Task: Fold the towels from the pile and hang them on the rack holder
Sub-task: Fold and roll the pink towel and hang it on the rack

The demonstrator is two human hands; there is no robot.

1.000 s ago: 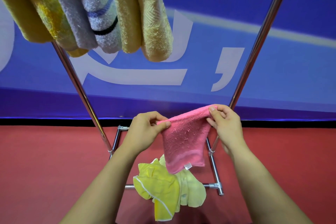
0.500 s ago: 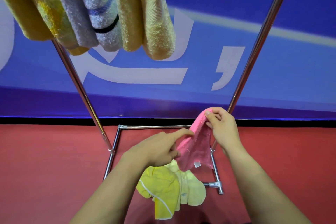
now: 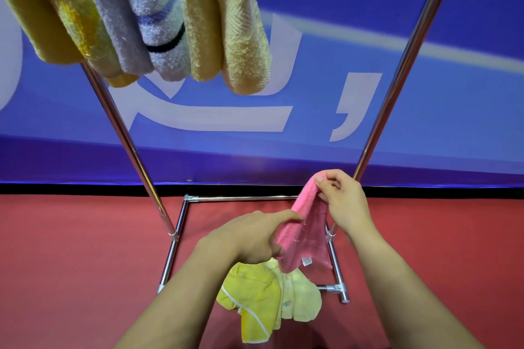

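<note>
Since a second ago my left hand [image 3: 252,238] has let go of the top corner and come down to the lower part of the pink towel [image 3: 304,231], so the towel that was spread between my hands now hangs narrow and bunched.

Behind the rack [image 3: 402,65] a blue banner [image 3: 425,110] with white marks fills the wall, and the red floor [image 3: 71,263] lies under the rack's base bars. High on the rack, toward its left pole, a row of hung towels [image 3: 158,22] droops side by side: yellow, grey, striped and tan ones. On the floor inside the rack's base, at its near bar, the pile of yellow towels [image 3: 269,295] lies crumpled.

Above that pile, in front of the rack's right pole, I hold the pink towel in the air. My right hand [image 3: 344,201] pinches its top edge between thumb and curled fingers. My left hand grips its lower left side, fingers curled into the cloth. A small white tag shows near its bottom edge.
</note>
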